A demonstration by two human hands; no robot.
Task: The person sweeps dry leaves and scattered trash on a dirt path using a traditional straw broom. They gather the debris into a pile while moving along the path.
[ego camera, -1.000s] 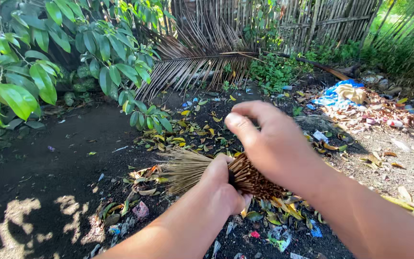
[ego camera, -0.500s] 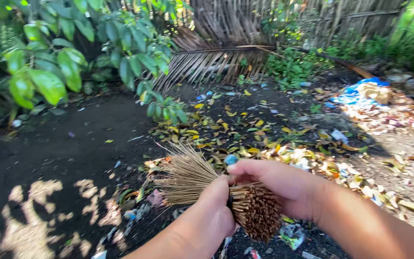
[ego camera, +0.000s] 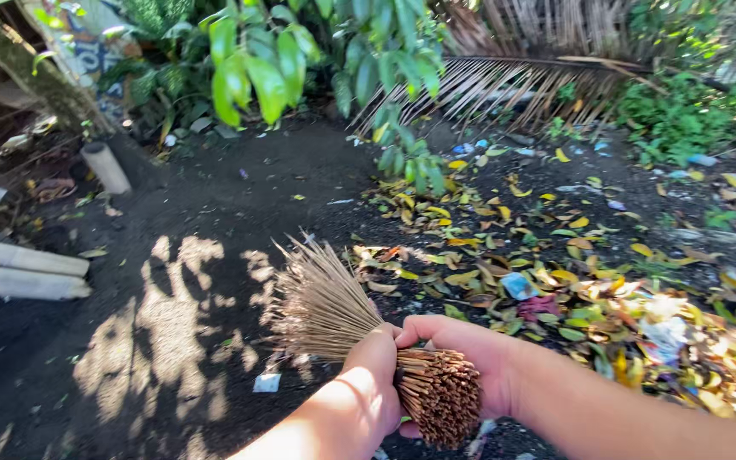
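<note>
A broom of thin brown sticks (ego camera: 334, 311) points down and to the left over dark soil. Its thick bound end (ego camera: 440, 396) faces the camera. My left hand (ego camera: 370, 375) wraps around the bundle from the left, near the bound end. On the other side my right hand (ego camera: 462, 349) grips the same bundle, fingers curled over the top. Both forearms enter from the bottom edge of the head view. The splayed tips hover above the ground near a patch of sunlight.
A band of yellow and brown fallen leaves with scraps of litter (ego camera: 555, 281) lies to the right. Broad-leaved green plants (ego camera: 300, 60) and a dry palm frond (ego camera: 513, 85) stand behind. Pale poles (ego camera: 19, 268) and a short white pipe (ego camera: 106, 166) sit at the left.
The view has swung left and down. My right hand came off the top of the bundle and now grips it beside the left hand; the broom tips have swept leftward.
</note>
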